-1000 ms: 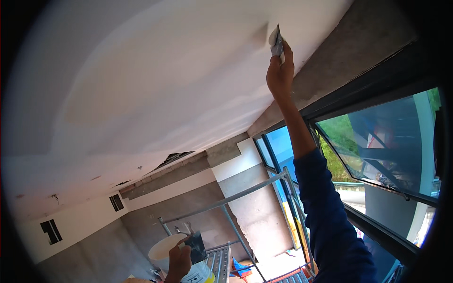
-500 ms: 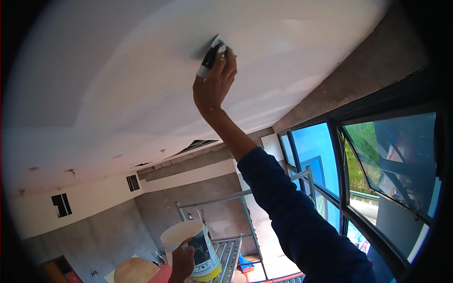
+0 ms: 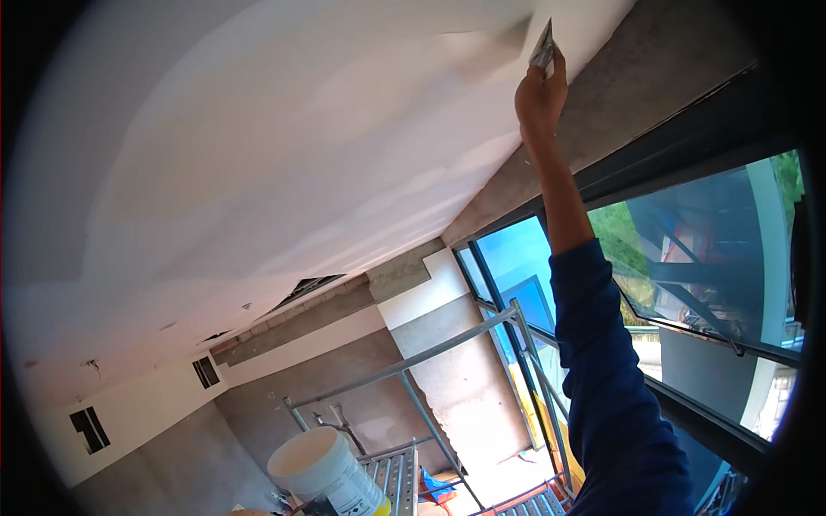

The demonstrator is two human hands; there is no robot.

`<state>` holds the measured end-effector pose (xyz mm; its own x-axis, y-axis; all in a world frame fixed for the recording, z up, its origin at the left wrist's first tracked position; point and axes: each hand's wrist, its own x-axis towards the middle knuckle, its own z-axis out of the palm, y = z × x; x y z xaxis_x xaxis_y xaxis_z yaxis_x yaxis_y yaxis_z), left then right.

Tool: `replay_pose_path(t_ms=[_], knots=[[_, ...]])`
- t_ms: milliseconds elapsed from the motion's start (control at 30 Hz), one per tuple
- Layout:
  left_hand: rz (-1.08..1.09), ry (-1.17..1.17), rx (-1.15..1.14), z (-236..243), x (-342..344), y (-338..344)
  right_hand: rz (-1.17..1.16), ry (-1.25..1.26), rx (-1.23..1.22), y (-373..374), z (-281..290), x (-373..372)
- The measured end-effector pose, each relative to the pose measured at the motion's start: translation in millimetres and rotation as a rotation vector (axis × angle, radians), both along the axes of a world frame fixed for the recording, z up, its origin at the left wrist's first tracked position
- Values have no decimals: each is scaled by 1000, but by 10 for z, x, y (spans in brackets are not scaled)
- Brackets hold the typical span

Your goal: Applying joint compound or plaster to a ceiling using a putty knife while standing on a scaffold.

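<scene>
My right hand (image 3: 541,96) is raised to the white ceiling (image 3: 327,129), close to where it meets the grey wall strip above the windows. Its fingers are closed round a putty knife (image 3: 543,53), seen nearly edge-on, with its blade against or very near the ceiling; actual contact I cannot tell. A dark shadow lies beside the blade. At the lower edge, a white plastic bucket (image 3: 314,464) with a printed label and a yellow lower band leans slightly. My left hand does not show; the bucket's lower part is cut off by the picture's edge.
Metal scaffold rails (image 3: 404,365) and a perforated platform (image 3: 391,477) stand beyond the bucket. Dark-framed windows (image 3: 680,344) line the right, one pane tilted open. A dark opening (image 3: 305,288) and hanging wires (image 3: 91,365) mark the ceiling farther off.
My right hand has carried the putty knife rightward and up along the ceiling toward its edge. My left hand, earlier gripping the bucket, has dropped out of view; the bucket sits lower in the picture.
</scene>
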<state>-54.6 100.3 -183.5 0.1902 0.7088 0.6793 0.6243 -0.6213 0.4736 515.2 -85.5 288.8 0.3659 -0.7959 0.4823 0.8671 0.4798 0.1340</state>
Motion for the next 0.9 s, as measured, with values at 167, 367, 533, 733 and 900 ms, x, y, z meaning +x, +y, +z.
replay_pose_path(t_ms=[167,367,533,733,900], knots=[[45,66,64,-71,-159,-112,15,8,-46,19,138,-150],[173,158,207,-231,-442,-453,115,35,-35,575,185,-1172],[311,245,338,-406,-707,-760,41,67,73,1210,251,-2118],[506,297,514,-447,-876,-1230,150,24,-4,1821,212,-3301],[419,-386,49,-709,-996,-1443,170,-37,-84,2310,172,-4115]])
